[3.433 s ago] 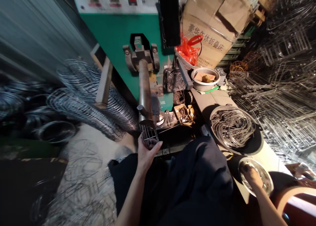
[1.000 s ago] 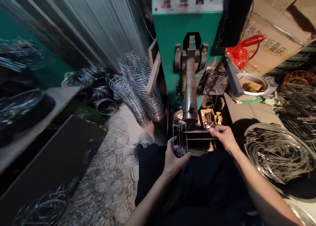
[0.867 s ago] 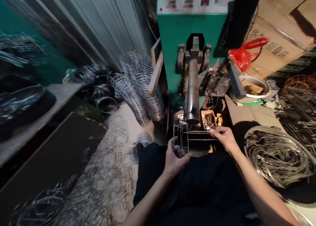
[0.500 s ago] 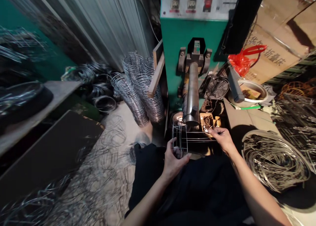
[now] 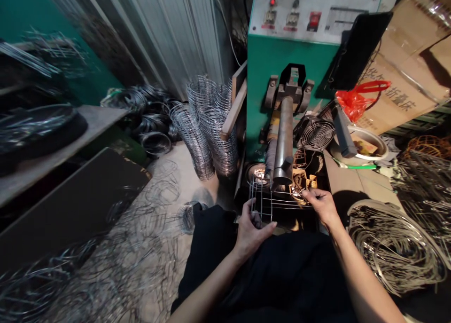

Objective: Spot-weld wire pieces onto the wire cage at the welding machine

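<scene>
Both my hands hold a small frame of thin metal wire (image 5: 271, 210) in front of a green machine (image 5: 262, 102). My left hand (image 5: 248, 231) is closed around the left end, its thumb and fingers on the upright wires. My right hand (image 5: 324, 208) pinches the right end of the long crosswise wires; the fingertips partly hide the grip. Just above and beyond the frame is the blunt tip of the machine's thick metal cylinder (image 5: 283, 135). Whether the wires touch it, I cannot tell.
Tall stacks of wire rings (image 5: 218, 139) stand left of the machine. A bar with a square end (image 5: 343, 130) juts out on the right, near a white basin (image 5: 378, 151). Bundled wire (image 5: 391, 248) lies at lower right; loose wire pieces (image 5: 141, 248) cover the floor at left.
My view has tilted up and turned left, so the machine appears lower and farther right. Both hands keep their hold on the wire frame, which has shifted only slightly against the cylinder tip.
</scene>
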{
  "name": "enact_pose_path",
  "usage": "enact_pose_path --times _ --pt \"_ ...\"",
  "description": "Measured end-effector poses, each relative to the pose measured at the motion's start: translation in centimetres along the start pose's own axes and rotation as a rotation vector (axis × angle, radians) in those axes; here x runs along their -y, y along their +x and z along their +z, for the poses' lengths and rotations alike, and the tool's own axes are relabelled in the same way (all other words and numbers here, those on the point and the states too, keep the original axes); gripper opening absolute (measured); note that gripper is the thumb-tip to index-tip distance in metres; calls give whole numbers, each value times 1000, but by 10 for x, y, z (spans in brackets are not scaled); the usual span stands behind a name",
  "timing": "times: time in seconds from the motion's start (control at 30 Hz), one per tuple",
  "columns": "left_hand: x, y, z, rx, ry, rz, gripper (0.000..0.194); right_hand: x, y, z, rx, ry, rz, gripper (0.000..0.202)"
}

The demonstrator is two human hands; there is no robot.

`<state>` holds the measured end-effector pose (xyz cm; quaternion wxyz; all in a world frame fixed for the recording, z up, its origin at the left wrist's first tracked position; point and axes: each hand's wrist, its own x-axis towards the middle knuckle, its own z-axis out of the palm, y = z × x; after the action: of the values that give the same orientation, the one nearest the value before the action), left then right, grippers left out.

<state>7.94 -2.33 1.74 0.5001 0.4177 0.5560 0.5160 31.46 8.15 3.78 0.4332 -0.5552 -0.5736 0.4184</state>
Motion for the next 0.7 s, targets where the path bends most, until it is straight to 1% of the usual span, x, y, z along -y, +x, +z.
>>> enact_pose_path --times 0.2,0.33,0.43,0.5,0.57,0.63,0.67,0.7 --pt "2 2 0 9 -8 8 84 -7 2 -4 5 -23 -8 62" --pt "0 4 2 -10 -12 4 83 -7 1 -3 1 -21 -6 61" --pt "-1 4 0 22 17 4 84 -5 -1 -3 -12 -28 -6 61" --pt "1 2 -7 47 72 39 89 -8 -3 -9 6 -53 -21 56" --pt "6 -2 -19 39 171 122 99 -14 -8 -19 60 -86 -56 50" --pt "16 -4 -33 37 314 220 107 -23 -14 -33 106 -116 -85 44" --pt "22 -5 -39 56 392 261 106 -27 -17 -39 120 -125 -89 44" --pt "29 -4 -44 87 468 295 100 -32 -19 -44 137 -133 -84 46"
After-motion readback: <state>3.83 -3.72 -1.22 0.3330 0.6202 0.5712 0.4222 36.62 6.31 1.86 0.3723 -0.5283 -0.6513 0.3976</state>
